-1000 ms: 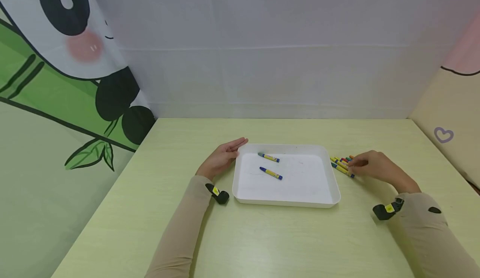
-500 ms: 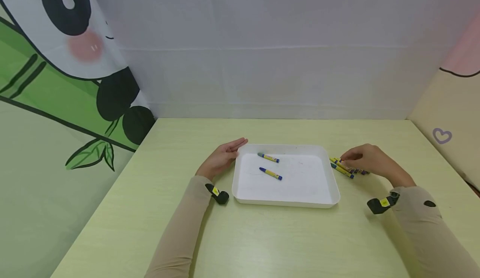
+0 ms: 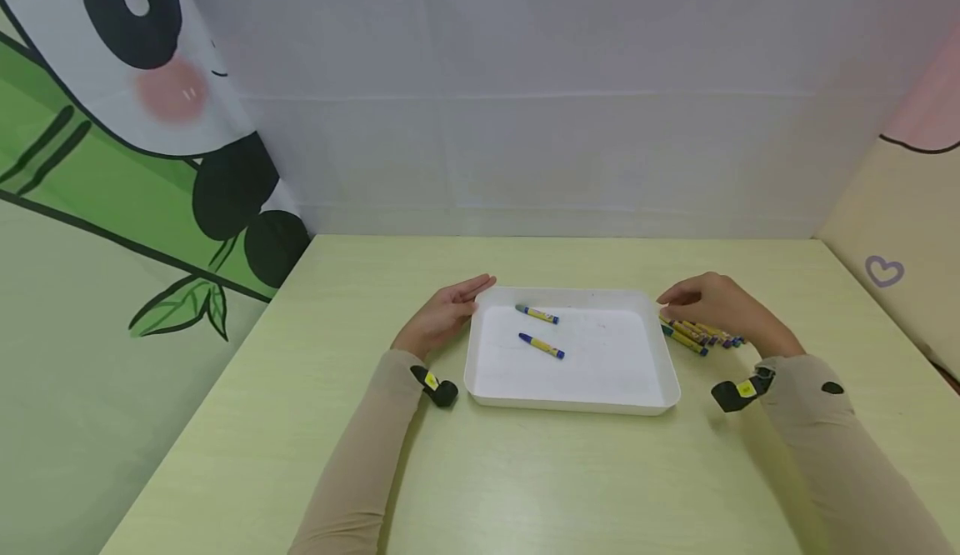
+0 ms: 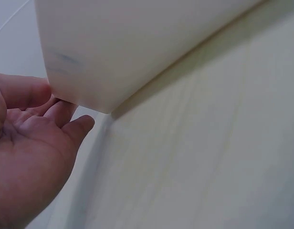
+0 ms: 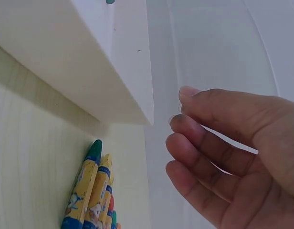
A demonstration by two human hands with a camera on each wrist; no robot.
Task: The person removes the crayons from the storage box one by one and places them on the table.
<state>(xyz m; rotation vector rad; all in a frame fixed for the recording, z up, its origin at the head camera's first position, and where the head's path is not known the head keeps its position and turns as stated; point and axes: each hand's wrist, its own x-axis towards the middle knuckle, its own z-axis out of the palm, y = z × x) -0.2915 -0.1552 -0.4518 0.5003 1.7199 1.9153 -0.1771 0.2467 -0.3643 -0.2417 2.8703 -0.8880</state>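
Both forearms reach forward in beige sleeves with a black band at each wrist. The left hand lies flat, fingers straight and together. The right hand is raised, its fingers loosely curled, holding nothing.

No words, brands or numbers can be read anywhere. The crayons by the tray's right edge carry yellow printed wrappers, but the print is too small and blurred to make out. The only sign is a purple heart outline drawn on the right wall.
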